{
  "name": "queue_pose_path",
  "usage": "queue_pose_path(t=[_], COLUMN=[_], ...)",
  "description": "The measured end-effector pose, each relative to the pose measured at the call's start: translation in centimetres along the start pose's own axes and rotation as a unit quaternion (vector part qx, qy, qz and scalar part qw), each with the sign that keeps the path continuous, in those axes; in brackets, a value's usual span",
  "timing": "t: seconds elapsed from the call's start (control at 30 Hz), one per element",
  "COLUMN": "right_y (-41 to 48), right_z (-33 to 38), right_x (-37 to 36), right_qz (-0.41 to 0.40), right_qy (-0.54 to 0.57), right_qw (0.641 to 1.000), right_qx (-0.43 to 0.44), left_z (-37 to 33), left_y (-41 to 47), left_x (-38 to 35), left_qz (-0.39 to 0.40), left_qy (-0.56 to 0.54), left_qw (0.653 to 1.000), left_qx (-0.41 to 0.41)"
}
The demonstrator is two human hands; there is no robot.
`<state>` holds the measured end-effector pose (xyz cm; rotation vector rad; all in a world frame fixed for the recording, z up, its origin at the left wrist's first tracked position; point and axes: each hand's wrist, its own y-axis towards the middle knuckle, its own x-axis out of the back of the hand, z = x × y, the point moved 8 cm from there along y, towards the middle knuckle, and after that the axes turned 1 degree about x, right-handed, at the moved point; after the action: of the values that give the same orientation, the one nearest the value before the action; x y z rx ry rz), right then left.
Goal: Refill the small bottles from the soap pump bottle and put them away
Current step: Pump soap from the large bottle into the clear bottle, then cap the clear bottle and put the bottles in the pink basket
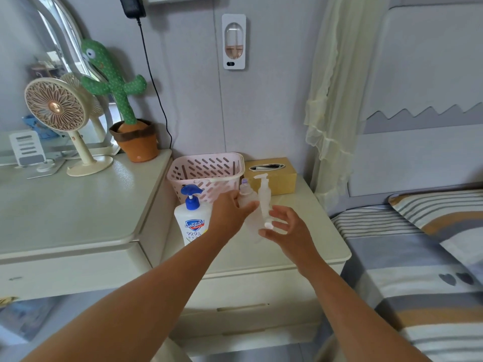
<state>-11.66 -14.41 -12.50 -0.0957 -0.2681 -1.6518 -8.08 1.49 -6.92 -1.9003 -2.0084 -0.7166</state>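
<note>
Soap bottle point(192, 223) stands on the nightstand point(308, 246), at nine o'clock from the left hand point(230, 212). That hand's fingers curl round a frosted bottle point(245, 198). A slim pump bottle point(264, 194) rises between the hands. At three o'clock the right hand point(287, 228) has its fingers spread, with a white cap point(268, 226) at its fingertips; I cannot tell whether it is pinched. Basket point(206, 169) sits at twelve.

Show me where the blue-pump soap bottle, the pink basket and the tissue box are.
soap pump bottle point(194, 225): head view, white body label.
pink basket point(206, 167): head view, slotted wall.
tissue box point(283, 184): head view, front face.
</note>
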Motion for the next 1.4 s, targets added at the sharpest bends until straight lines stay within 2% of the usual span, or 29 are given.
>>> queue_pose_path(t=[0.17, 0.33, 0.6, 0.8, 0.97, 1.1, 1.3, 1.4], right_y=[1.0, 1.9, 4.7, 5.9, 6.7, 6.9, 6.5, 6.1], right_z=[-1.9, -3.6, -4.4, -5.2, -5.8, -5.8, -5.6, -5.4], right_x=[2.5, 2.2, 0.1, -1.3, -2.8, -2.9, -3.0, -2.5], right_qz=[-0.035, 0.005, 0.064, 0.122, 0.172, 0.170, 0.172, 0.171], right_qy=[-0.050, -0.177, -0.340, -0.450, -0.511, -0.549, -0.550, -0.531], right_qw=[0.998, 0.984, 0.935, 0.879, 0.834, 0.807, 0.802, 0.811], right_qx=[-0.008, 0.011, 0.074, 0.100, 0.118, 0.139, 0.161, 0.176], left_z=[2.2, 4.2, 5.3, 5.0, 5.1, 5.3, 5.2, 5.3], left_y=[-0.2, -0.1, 0.2, 0.4, 0.5, 0.5, 0.3, 0.3], left_x=[0.3, -0.4, -1.5, -1.4, -1.3, -1.6, -1.4, -1.4], left_qz=[-0.034, -0.047, -0.015, 0.022, 0.027, 0.036, 0.041, 0.042], left_qy=[0.044, 0.053, 0.048, 0.035, 0.023, 0.013, 0.004, -0.001], left_qw=[0.998, 0.997, 0.999, 0.998, 0.998, 0.998, 0.997, 0.998], left_qx=[-0.002, 0.011, -0.008, -0.037, -0.050, -0.053, -0.058, -0.056])
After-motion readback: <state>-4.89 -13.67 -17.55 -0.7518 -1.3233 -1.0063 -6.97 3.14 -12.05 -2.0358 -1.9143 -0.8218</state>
